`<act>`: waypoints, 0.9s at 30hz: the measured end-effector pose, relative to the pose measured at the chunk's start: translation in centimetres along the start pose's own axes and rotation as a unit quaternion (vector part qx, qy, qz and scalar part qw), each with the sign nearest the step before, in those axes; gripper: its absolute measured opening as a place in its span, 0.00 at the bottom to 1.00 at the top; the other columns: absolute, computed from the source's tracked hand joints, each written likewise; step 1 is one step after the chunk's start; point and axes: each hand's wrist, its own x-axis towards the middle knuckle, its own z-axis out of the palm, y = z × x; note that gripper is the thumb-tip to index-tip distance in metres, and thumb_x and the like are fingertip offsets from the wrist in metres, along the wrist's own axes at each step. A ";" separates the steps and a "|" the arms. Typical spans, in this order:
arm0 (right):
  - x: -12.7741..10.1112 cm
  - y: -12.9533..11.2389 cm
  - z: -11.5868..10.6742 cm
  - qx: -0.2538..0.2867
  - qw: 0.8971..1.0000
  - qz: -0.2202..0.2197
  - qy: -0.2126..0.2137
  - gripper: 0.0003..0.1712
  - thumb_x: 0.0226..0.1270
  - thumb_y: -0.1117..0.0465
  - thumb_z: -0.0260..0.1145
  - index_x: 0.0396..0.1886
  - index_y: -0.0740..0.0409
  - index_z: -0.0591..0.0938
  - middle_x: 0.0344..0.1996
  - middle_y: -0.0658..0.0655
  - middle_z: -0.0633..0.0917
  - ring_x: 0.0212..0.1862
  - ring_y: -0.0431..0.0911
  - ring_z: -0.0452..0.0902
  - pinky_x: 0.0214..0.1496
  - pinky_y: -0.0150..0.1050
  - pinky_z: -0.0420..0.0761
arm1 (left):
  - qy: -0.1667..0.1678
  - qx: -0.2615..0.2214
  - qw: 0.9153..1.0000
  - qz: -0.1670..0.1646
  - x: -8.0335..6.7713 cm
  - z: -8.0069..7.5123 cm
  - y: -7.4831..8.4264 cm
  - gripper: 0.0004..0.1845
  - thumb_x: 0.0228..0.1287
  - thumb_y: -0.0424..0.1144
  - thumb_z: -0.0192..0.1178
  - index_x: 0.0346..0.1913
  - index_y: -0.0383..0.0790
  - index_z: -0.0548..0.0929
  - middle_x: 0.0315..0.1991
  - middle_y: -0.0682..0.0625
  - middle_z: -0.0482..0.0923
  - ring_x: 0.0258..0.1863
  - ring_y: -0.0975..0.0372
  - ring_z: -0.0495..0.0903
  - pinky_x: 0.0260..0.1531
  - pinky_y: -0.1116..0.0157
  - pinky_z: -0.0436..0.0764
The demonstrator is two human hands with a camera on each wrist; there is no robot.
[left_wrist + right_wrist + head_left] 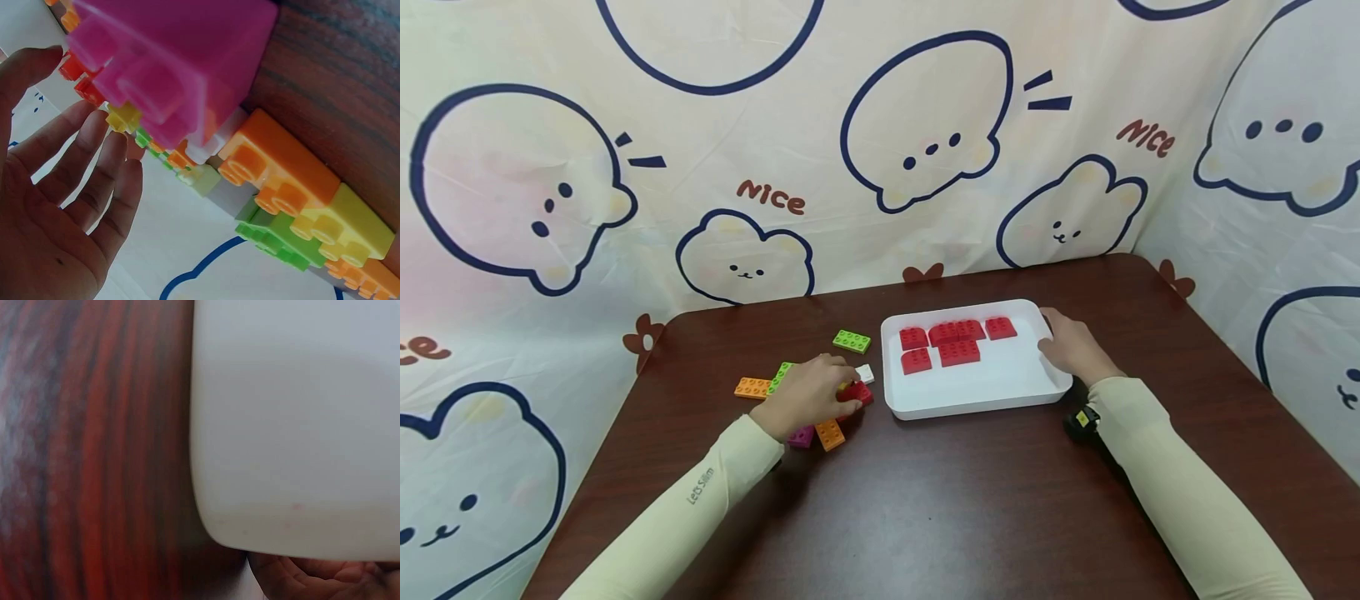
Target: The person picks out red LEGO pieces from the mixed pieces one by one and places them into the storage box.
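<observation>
My left hand [808, 396] is over a loose group of toy bricks, with its thumb and fingertips at opposite sides of a red brick [859, 392]. In the left wrist view the red brick [84, 78] shows between thumb and index finger, next to a yellow brick [123, 117]. My right hand [1075, 342] grips the right end of a white tray [1000, 387], thumb at the rim. Curled fingers [325, 578] show at the tray's edge in the right wrist view. Several red bricks [958, 352] lie in the tray.
Around the left hand lie orange [752, 387], green [780, 375], purple [801, 437] and white bricks [866, 373]. A lime green brick [852, 341] lies farther back. A dark brown table [925, 500] carries everything, with a printed curtain [737, 150] behind.
</observation>
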 end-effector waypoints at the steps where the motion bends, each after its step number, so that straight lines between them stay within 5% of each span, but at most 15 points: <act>1: 0.0 0.0 0.0 0.001 1.000 0.001 0.000 0.38 0.76 0.64 0.54 0.79 0.70 0.51 0.73 0.76 0.59 0.70 0.70 0.59 0.70 0.68 0.62 | 0.001 0.004 1.000 0.002 0.0 0.0 0.1 0.25 0.57 0.55 0.74 0.55 0.48 0.88 0.51 0.49 0.84 0.50 0.56 0.79 0.44 0.57 0.85; 20: -0.1 0.0 -0.1 0.004 1.000 -0.004 0.000 0.38 0.76 0.64 0.55 0.78 0.70 0.51 0.73 0.77 0.59 0.70 0.70 0.59 0.70 0.67 0.62 | -0.018 0.023 1.000 0.011 0.3 -0.1 0.7 0.25 0.54 0.53 0.78 0.53 0.46 0.87 0.45 0.52 0.87 0.40 0.61 0.80 0.38 0.63 0.84; 27: 0.0 0.0 0.0 0.001 1.000 -0.004 0.001 0.38 0.76 0.64 0.55 0.78 0.70 0.51 0.73 0.77 0.60 0.70 0.70 0.60 0.69 0.67 0.62 | -0.014 0.020 0.999 0.021 0.3 -0.4 0.8 0.25 0.54 0.51 0.77 0.55 0.47 0.88 0.48 0.51 0.87 0.47 0.58 0.80 0.41 0.61 0.84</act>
